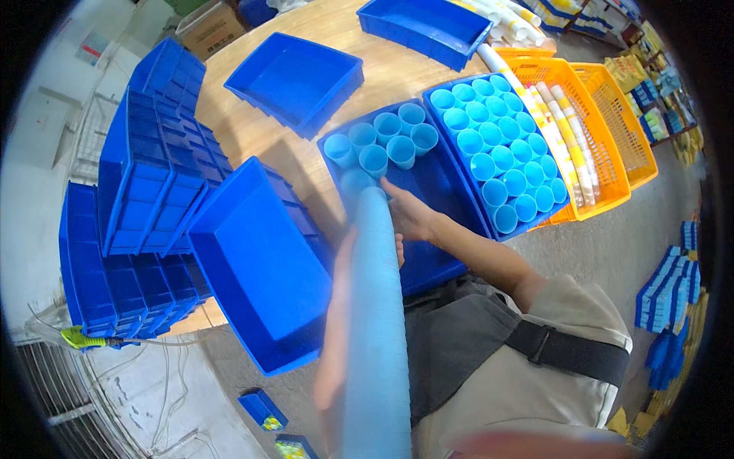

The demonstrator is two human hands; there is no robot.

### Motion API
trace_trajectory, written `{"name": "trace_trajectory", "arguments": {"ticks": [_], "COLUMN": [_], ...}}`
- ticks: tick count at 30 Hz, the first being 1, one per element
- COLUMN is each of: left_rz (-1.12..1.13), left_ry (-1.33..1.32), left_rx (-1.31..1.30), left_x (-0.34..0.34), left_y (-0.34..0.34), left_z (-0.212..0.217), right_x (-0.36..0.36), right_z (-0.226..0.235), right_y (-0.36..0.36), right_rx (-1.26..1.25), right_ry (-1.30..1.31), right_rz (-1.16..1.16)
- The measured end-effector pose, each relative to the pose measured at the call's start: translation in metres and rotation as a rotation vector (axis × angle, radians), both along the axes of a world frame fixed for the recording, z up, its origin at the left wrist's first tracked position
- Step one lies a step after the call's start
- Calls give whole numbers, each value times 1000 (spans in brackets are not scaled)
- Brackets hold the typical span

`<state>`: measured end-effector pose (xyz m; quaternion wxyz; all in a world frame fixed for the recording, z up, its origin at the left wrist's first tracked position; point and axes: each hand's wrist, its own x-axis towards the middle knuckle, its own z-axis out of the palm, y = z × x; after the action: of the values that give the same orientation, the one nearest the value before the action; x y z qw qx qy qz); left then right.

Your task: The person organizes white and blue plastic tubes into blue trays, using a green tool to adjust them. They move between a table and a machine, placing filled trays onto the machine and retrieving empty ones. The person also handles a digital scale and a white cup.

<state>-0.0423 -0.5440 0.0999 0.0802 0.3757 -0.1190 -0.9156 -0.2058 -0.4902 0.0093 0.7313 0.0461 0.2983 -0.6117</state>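
A long stack of nested light blue cups (375,329) runs from the lower edge up to the tray in front of me. My left hand (345,256) wraps it from the left and beneath, its fingertips showing on the right side. At the stack's far end, my right hand (410,213) grips from the right, thumb near the rim of the end cup. Just beyond stand several loose light blue cups (373,161), mouths up, in the far part of a blue tray (440,268). A blurred cup beside the stack's tip is partly hidden.
Right of it, another blue tray (495,228) holds rows of cups. Orange crates (609,205) with wrapped cup stacks stand farther right. Blue trays lie at the left (256,268) and far side (294,76) of the wooden table (229,126); more are stacked (145,183) at far left.
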Motion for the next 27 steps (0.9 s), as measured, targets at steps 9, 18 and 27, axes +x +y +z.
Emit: {"name": "trace_trajectory", "arguments": {"ticks": [9,18,27], "left_rz": [-344,-235,-123], "left_ry": [68,-26,-132], "left_rx": [-141,16,-36], "left_x": [-12,-6,4], "left_y": [-3,3,23], "left_z": [-7,-12,-4], "right_x": [-21,-15,0], "right_z": [-9,-19,11], "right_y": [40,37,38], "right_rx": [210,33,75], "right_ry": [-60,10,-47], "right_rz": [-284,-165,-11]}}
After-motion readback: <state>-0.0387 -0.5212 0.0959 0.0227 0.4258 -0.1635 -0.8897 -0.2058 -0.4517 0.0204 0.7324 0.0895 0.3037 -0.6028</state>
